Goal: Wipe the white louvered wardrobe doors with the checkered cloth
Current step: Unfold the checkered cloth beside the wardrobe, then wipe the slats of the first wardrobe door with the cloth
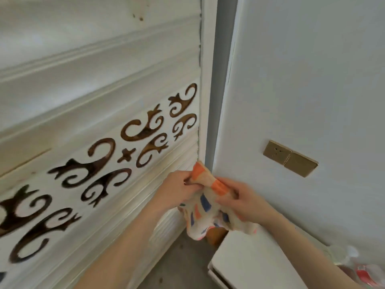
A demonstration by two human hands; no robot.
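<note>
The white louvered wardrobe door (pixel 100 65) fills the left of the head view, slanting down to the left, with a band of dark cut-out scrollwork (pixel 116 157) across it. The checkered cloth (pixel 208 211), cream with orange and blue marks, hangs bunched just right of the door's lower right edge. My left hand (pixel 177 188) pinches the cloth's upper left part. My right hand (pixel 243 199) grips its right side. Both hands hold the cloth in the air, close to the door frame (pixel 207 80); whether the cloth touches the door I cannot tell.
A pale wall (pixel 302 80) stands to the right with a gold double switch plate (pixel 290 158). Below the hands are a white cabinet top (pixel 250 261), a grey floor (pixel 183 261), and a plastic bottle (pixel 354 263) at the lower right.
</note>
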